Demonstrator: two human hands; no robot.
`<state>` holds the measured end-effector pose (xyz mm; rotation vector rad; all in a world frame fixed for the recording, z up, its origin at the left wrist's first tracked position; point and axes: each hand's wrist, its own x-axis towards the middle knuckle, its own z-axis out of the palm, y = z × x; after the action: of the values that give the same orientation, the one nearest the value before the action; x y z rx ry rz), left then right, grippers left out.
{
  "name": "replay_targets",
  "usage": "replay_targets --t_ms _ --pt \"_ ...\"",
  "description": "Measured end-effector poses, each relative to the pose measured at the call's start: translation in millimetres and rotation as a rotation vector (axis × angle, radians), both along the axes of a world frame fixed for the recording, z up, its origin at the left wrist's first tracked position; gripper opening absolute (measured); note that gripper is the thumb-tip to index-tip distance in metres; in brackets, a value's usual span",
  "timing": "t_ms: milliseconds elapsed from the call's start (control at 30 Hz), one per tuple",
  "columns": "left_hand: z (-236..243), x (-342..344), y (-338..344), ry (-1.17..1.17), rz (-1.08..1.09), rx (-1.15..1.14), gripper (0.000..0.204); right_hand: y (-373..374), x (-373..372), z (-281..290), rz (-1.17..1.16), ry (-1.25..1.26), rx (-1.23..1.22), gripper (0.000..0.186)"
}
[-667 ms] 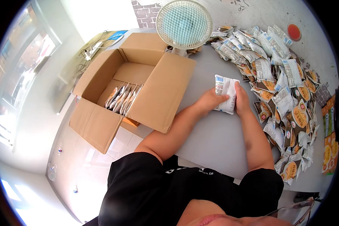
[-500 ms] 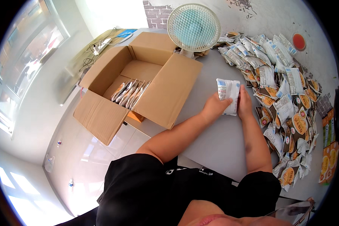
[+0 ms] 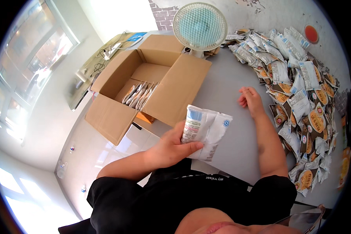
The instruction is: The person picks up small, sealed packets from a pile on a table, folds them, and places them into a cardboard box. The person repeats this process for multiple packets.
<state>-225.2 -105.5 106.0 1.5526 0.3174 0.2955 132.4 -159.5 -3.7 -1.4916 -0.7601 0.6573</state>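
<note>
Left hand [image 3: 169,147] clamps a packet [image 3: 208,130] by its near edge, thumb across its face, forearm angled inward; right hand [image 3: 252,101], loosely half-curled, extends over the table [image 3: 226,87]; box [image 3: 117,80] ahead-left; pile [image 3: 300,105] at right.

Has white wall [image 3: 31,152] along left, with pale-framed window [image 3: 31,58] and washed-out view outside. Gets strong daylight from there; shows bright patches [image 3: 31,191] at lower left. Has pale, glossy tiled floor [image 3: 85,160], catches reflections. Shows grey brick pattern [image 3: 163,17] on back wall [image 3: 238,17], plus dark marks [image 3: 254,4] farther right. Has smooth grey tabletop [image 3: 222,82] near center, with round blue-bladed fan [image 3: 201,27] toward far side.
</note>
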Motion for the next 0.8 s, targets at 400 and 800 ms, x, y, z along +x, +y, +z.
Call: replay_targets --t_ms 400,800 --pt "41.7 -50.6 208.5 0.78 0.769 1.265 0.041 1.0 3.2 0.0 0.016 0.03 0.0 0.026" --pt "-3.1 -61.1 281.6 1.147 0.334 1.137 0.04 -2.4 3.6 2.5 0.012 0.055 -0.001 0.024"
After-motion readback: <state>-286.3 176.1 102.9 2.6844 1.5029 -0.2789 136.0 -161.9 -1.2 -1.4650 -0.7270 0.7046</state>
